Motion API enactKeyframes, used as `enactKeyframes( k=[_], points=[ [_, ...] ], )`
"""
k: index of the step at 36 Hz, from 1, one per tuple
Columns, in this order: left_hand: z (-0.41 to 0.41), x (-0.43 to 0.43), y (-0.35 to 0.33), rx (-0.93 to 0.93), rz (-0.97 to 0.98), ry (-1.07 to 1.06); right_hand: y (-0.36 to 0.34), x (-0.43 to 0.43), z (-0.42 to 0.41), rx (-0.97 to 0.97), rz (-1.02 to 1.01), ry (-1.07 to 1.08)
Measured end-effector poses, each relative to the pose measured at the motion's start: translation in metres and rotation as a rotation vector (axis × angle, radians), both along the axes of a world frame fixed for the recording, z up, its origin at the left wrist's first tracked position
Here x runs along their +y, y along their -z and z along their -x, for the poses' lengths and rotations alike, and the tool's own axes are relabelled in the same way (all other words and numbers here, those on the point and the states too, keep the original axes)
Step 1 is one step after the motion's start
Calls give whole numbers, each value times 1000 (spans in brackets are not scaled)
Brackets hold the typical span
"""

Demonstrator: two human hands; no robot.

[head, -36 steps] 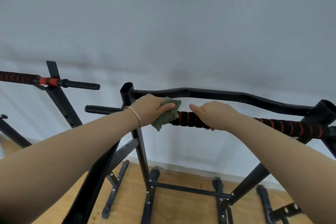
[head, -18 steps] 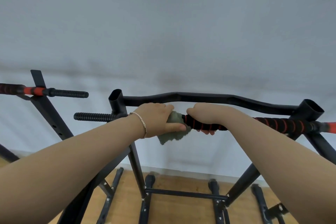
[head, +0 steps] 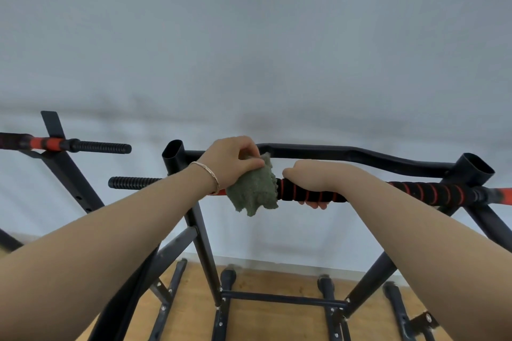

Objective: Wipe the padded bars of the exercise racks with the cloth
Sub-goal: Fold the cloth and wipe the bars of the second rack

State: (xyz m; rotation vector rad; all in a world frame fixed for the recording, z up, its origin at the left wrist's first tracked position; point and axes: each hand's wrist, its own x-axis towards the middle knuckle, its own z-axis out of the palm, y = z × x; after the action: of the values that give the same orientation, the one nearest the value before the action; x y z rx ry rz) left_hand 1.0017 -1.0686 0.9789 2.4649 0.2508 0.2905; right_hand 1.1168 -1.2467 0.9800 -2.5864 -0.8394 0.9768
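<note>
A black rack stands in front of me with a padded bar (head: 304, 193), black foam ringed with red stripes, running left to right. My left hand (head: 231, 160) pinches a green cloth (head: 255, 191) by its top edge; the cloth hangs over the bar's left part and hides it. My right hand (head: 315, 174) is wrapped around the padded bar just right of the cloth, fingers curled underneath. More striped padding (head: 432, 193) shows further right on the same bar.
A curved black top bar (head: 360, 153) runs behind the hands. A ribbed black grip (head: 133, 183) sticks out left of the rack post (head: 202, 243). A second rack's red and black bar (head: 69, 144) is at far left. Wood floor (head: 263, 324) and white wall lie beyond.
My left hand has lifted off the bar and now holds the cloth by its top, so it hangs loose over the bar. My right hand stays gripping the padding.
</note>
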Motion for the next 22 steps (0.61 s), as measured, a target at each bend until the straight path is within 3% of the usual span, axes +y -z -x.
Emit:
enactKeyframes(
  k=[4, 6, 8, 11, 15, 19, 22],
  points=[
    [-1, -6, 15, -158, -346, 17, -1, -1, 1, 10, 6, 0],
    [3, -11, 16, -62, -538, 97, -1, -1, 0, 17, -5, 11],
    [7, -16, 18, 144, -602, 183, -2, -1, 1, 29, -15, 17],
    [3, -22, 22, 317, -554, 233, -3, -1, 2, 18, -25, 1],
    [-16, -22, 9, 502, -484, 276, 3, -1, 8, -168, -58, -16],
    [-28, -21, -1, 759, -247, 351, 18, -10, 20, -550, -179, -59],
    [-36, -23, -8, 825, -176, 343, 39, -19, 23, -756, -169, -119]
  ],
)
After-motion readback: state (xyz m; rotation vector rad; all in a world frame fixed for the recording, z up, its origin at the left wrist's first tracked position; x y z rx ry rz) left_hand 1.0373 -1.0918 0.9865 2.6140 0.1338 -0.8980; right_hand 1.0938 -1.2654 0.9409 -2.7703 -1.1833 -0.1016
